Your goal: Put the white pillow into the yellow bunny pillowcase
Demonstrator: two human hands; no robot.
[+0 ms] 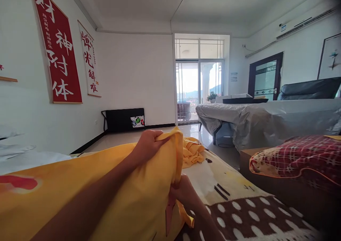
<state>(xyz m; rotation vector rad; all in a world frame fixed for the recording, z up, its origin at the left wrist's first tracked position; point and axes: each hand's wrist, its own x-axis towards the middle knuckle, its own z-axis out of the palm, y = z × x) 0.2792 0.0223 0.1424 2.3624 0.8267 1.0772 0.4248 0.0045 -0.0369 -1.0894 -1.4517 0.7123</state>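
Note:
A yellow printed cloth [149, 184] with a hemmed edge spreads across the lower left and centre of the head view. My left hand [149, 140] pinches its upper edge, fingers closed on a fold near the top corner. Lower down the same hem, my right hand [183, 189] is closed on the cloth, its fingertips partly hidden by the fabric. Between the hands the edge hangs in a raised fold. Behind it, a crumpled yellow cloth [192, 151] rests on a cream and brown patterned blanket [218, 173]. Whether the held cloth is a pillowcase or another cover I cannot tell.
To the right, a red plaid fabric bundle [295, 155] lies on a brown box-like surface [266, 180]. Beyond stands a plastic-covered table [255, 120]. A black folded piece of furniture [122, 119] leans by the far wall. White bedding [34, 159] shows at left.

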